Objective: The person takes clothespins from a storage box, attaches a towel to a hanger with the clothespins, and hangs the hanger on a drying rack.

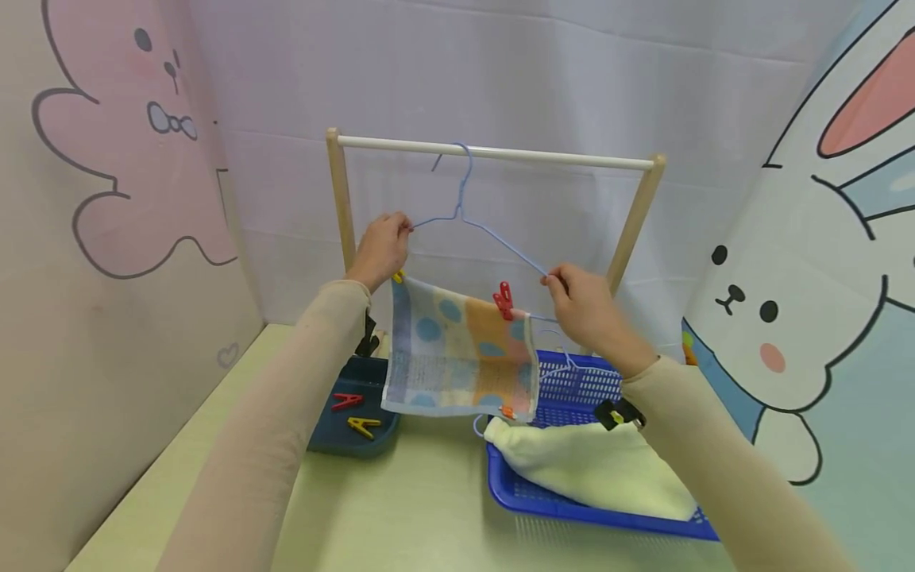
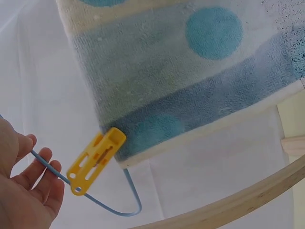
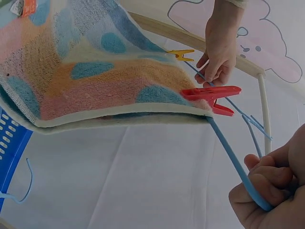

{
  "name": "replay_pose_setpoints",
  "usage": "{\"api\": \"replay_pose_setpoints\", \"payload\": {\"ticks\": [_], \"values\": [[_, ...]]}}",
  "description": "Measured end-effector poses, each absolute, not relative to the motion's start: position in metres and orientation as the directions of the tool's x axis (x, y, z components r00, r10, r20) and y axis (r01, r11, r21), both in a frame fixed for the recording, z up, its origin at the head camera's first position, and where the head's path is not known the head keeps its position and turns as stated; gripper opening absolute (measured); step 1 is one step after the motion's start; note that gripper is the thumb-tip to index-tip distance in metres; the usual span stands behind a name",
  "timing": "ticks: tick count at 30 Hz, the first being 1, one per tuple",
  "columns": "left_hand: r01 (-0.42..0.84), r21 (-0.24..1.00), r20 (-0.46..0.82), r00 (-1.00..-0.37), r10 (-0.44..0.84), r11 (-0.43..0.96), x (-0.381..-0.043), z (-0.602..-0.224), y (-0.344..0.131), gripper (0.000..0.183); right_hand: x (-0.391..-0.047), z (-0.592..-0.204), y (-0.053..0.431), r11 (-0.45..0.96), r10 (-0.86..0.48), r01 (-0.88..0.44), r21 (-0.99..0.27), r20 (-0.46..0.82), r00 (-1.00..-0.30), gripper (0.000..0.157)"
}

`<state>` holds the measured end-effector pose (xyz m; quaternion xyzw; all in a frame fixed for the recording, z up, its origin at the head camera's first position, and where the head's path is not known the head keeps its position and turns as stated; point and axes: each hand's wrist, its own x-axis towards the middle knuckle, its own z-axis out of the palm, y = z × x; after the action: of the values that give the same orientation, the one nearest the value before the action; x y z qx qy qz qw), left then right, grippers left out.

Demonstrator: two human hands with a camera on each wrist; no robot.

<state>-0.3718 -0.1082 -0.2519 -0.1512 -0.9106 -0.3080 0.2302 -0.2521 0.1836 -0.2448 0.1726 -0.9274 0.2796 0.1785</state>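
A blue wire hanger (image 1: 500, 240) is at the white rod, its hook looped over the rod in the head view. My left hand (image 1: 384, 248) pinches the hanger's left shoulder wire between thumb and fingers. On the other side, my right hand (image 1: 588, 311) grips the right end of the wire with curled fingers. A striped, dotted towel (image 1: 457, 345) hangs from the hanger's lower wire. One top corner carries a yellow clothespin (image 2: 96, 161), close to the left fingers; near the other sits a red clothespin (image 3: 212, 97).
A wooden-legged rack with a white rod (image 1: 565, 158) stands at the back. A dark tray (image 1: 357, 446) with red and yellow clothespins (image 1: 363, 427) is at left. The blue basket (image 1: 543, 508) at right holds pale yellow cloth (image 1: 600, 469) and another wire hanger (image 1: 569, 364).
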Motion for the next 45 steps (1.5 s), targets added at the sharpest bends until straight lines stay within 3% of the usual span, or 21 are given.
{"api": "replay_pose_setpoints", "payload": {"ticks": [10, 26, 45], "values": [[0.475, 0.454, 0.575, -0.803, 0.159, 0.754, -0.371, -0.246, -0.096, 0.022, -0.251, -0.25, 0.172, 0.767, -0.219, -0.435, -0.472, 0.445, -0.868, 0.025], [0.455, 0.462, 0.607, -0.788, 0.102, 0.762, -0.369, -0.24, -0.097, 0.021, -0.249, -0.256, 0.148, 0.712, -0.204, -0.438, -0.548, 0.435, -0.877, 0.024], [0.48, 0.441, 0.63, -0.767, 0.119, 0.758, -0.366, -0.234, -0.098, 0.022, -0.254, -0.266, 0.127, 0.665, -0.191, -0.418, -0.619, 0.4, -0.896, 0.025]]}}
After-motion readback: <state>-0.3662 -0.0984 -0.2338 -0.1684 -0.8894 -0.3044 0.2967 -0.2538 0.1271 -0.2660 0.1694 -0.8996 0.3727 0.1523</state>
